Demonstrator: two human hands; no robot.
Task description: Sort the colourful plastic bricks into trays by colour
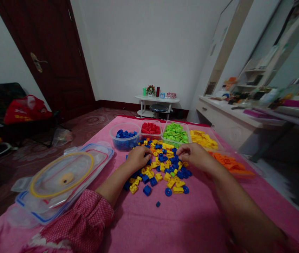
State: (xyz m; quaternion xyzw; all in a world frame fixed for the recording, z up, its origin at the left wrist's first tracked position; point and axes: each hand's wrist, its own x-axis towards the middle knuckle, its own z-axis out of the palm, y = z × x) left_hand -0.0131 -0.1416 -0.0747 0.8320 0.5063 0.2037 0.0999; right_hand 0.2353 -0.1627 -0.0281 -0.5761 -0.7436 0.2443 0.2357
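Observation:
A loose pile of blue and yellow toy building bricks lies in the middle of the pink cloth, with a few orange and green pieces among them. My left hand rests at the pile's left side, its fingers curled down among the bricks; whatever they hold is hidden. On the right side of the pile, my right hand has thumb and fingers drawn together beside some blue pieces. Anything in that pinch is too small to name. One small dark blue brick lies apart, nearer to me.
Behind the pile stand a round tub of blue bricks and boxes of red, green and yellow bricks. An orange-brick box is at right. Stacked clear lids lie at left on the pink cloth.

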